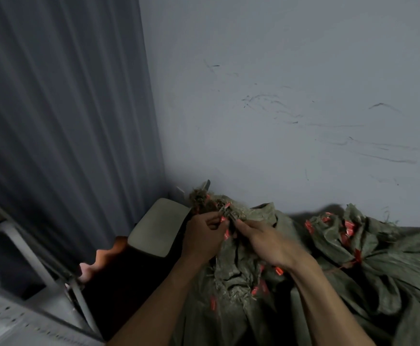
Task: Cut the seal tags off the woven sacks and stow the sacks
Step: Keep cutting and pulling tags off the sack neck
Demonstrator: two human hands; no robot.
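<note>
Against the grey wall (pixel 279 71), a woven sack (pixel 234 273) is lying bunched beneath both hands. The left hand (pixel 201 236) is pinching its frayed neck, a red seal tag (pixel 226 234) dangling just beside; the right hand (pixel 269 245) is curling alongside, its hold too blurred to tell.

Head-worn camera looks down, close above sacks (pixel 239 268).

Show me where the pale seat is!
In the head view, the pale seat sits low and left of centre, in the corner beside the grey curtain, just left of the left hand gripping the woven sack.
</note>
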